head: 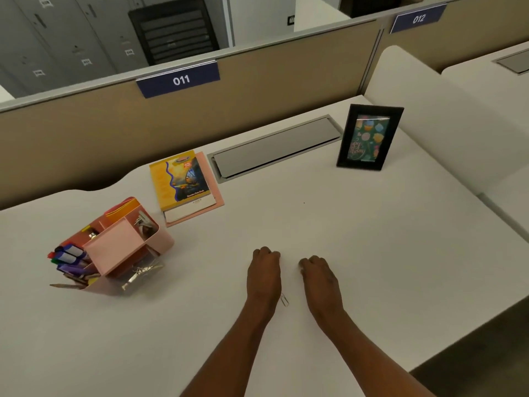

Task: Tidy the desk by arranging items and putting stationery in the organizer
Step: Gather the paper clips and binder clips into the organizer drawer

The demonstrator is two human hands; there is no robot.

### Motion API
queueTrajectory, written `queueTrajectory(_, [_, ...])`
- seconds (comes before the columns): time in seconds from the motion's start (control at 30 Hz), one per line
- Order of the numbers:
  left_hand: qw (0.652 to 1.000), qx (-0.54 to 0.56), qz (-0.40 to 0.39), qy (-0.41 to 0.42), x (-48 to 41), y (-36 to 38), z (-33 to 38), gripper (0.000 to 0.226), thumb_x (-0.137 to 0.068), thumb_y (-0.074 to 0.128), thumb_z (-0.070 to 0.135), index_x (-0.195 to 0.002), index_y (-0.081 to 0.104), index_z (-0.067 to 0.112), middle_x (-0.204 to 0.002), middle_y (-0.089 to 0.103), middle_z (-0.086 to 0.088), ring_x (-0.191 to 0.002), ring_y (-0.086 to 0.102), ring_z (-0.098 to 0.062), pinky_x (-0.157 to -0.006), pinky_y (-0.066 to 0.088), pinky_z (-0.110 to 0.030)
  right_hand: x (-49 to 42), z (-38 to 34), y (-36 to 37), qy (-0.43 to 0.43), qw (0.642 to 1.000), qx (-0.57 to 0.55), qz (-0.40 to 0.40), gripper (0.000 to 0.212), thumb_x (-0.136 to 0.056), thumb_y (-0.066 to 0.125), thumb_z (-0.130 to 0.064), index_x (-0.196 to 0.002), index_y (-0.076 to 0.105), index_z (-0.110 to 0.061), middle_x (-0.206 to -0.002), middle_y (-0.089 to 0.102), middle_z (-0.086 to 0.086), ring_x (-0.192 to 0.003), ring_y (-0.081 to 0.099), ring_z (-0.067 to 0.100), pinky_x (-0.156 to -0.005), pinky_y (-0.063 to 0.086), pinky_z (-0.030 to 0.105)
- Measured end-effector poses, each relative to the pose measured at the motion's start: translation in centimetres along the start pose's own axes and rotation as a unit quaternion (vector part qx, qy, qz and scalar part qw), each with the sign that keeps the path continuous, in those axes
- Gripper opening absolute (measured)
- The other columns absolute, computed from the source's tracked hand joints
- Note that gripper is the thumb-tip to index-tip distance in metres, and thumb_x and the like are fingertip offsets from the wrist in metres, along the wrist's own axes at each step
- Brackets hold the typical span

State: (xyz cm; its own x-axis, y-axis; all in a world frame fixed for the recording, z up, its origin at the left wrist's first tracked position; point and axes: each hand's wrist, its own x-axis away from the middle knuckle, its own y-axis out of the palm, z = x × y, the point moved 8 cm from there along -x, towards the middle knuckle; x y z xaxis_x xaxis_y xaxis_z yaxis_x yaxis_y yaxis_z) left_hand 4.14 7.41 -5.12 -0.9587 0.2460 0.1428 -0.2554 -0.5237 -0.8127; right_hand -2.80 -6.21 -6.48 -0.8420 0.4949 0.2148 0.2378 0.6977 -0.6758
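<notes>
The left hand [264, 272] and right hand [318, 277] rest curled on the worktop [386, 239] (whether either grip holds anything cannot be told); a paper clip [284, 300] lies between the wrists.

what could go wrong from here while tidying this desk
1. The small silver paper clip lies on the white desk between the person's wrists; it may be overlooked or swept off by a forearm.
2. The coloured markers lean out of the pink desk organizer; a bump might spill them.

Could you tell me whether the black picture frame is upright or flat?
Upright: the black picture frame stands on its lower edge.
</notes>
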Motion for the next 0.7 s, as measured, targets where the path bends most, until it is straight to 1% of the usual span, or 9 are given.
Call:
queueTrajectory(0.03, [1.0,-0.015,0.001,0.006,-0.1,-0.1,0.1,0.021,-0.082,0.054,-0.009,-0.081,0.059,0.012,-0.083,0.056,-0.003,-0.081,0.05,-0.017,-0.06,0.045,-0.03,-0.1,0.2,0.2,-0.001,1.0,0.009,-0.006,0.015,-0.096,0.043,-0.015,-0.088,0.056,-0.014,-0.086,0.047,0.0,-0.076,0.041,0.013,-0.066,0.033,0.029])
queueTrajectory(0.1, [0.999,-0.05,0.005,0.02,-0.4,-0.5,0.6,0.025,-0.085,0.044,-0.007,-0.092,0.058,0.012,-0.09,0.057,-0.004,-0.089,0.049,-0.019,-0.064,0.038,-0.027,-0.4,0.2,0.4,-0.014,0.996,0.09,-0.008,0.013,-0.096,0.045,-0.009,-0.099,0.057,-0.014,-0.091,0.049,-0.002,-0.082,0.046,0.014,-0.068,0.037,0.028])
queueTrajectory(0.17, [0.999,-0.04,-0.005,-0.004,-0.9,-0.4,0.4,0.03,-0.088,0.04,-0.005,-0.105,0.058,0.012,-0.098,0.059,-0.006,-0.094,0.049,-0.019,-0.068,0.039,-0.027,-0.7,0.2,0.8,-0.03,0.988,0.154,-0.007,0.01,-0.094,0.049,-0.008,-0.097,0.055,-0.015,-0.089,0.054,-0.001,-0.083,0.054,0.017,-0.069,0.045,0.03])
queueTrajectory(0.23, [0.999,-0.025,-0.009,-0.025,-1.2,-0.2,-0.2,0.03,-0.092,0.042,-0.002,-0.113,0.058,0.013,-0.103,0.061,-0.006,-0.097,0.051,-0.019,-0.073,0.043,-0.028,-0.9,-0.1,1.2,-0.035,0.986,0.161,-0.012,0.003,-0.095,0.053,-0.013,-0.096,0.055,-0.015,-0.089,0.058,0.0,-0.084,0.057,0.019,-0.07,0.047,0.031])
queueTrajectory(0.3, [0.999,-0.017,-0.007,-0.035,-1.4,-0.1,-0.6,0.028,-0.092,0.045,-0.001,-0.112,0.059,0.013,-0.102,0.062,-0.005,-0.093,0.051,-0.017,-0.073,0.046,-0.028,-1.0,-0.6,1.4,-0.04,0.984,0.173,-0.014,0.004,-0.096,0.053,-0.015,-0.096,0.057,-0.015,-0.091,0.059,0.001,-0.086,0.058,0.02,-0.072,0.047,0.031])
queueTrajectory(0.37, [0.999,-0.011,-0.008,-0.037,-1.5,-0.1,-0.8,0.025,-0.09,0.045,-0.002,-0.103,0.06,0.013,-0.097,0.061,-0.004,-0.087,0.049,-0.014,-0.068,0.043,-0.027,-0.9,-1.1,1.7,-0.056,0.98,0.192,-0.023,0.011,-0.092,0.052,-0.007,-0.094,0.059,-0.014,-0.092,0.058,0.002,-0.087,0.057,0.021,-0.072,0.046,0.03])
queueTrajectory(0.5, [0.999,0.021,-0.012,-0.038,-0.4,-0.8,-1.7,0.024,-0.086,0.041,-0.002,-0.087,0.058,0.015,-0.091,0.052,0.003,-0.079,0.053,-0.015,-0.067,0.047,-0.031,-0.6,-2.6,1.6,-0.085,0.976,0.199,-0.011,0.019,-0.086,0.052,0.001,-0.083,0.056,-0.017,-0.084,0.051,-0.002,-0.078,0.051,0.017,-0.064,0.048,0.032])
queueTrajectory(0.6, [0.998,0.054,0.029,-0.036,0.5,-3.6,-2.9,0.024,-0.089,0.045,0.003,-0.091,0.062,0.02,-0.09,0.059,0.006,-0.08,0.056,-0.011,-0.071,0.051,-0.03,-0.2,-5.4,2.1,-0.12,0.977,0.179,-0.008,0.019,-0.088,0.047,-0.002,-0.084,0.052,-0.02,-0.079,0.053,-0.005,-0.074,0.051,0.015,-0.063,0.046,0.031])
queueTrajectory(0.7, [0.989,0.09,0.114,-0.04,1.8,-8.6,-5.0,0.02,-0.093,0.054,0.011,-0.098,0.068,0.024,-0.09,0.067,0.012,-0.083,0.059,-0.006,-0.076,0.051,-0.025,0.2,-9.4,3.8,-0.184,0.974,0.132,-0.015,0.018,-0.094,0.046,-0.011,-0.098,0.059,-0.022,-0.084,0.061,-0.005,-0.081,0.057,0.016,-0.07,0.05,0.033])
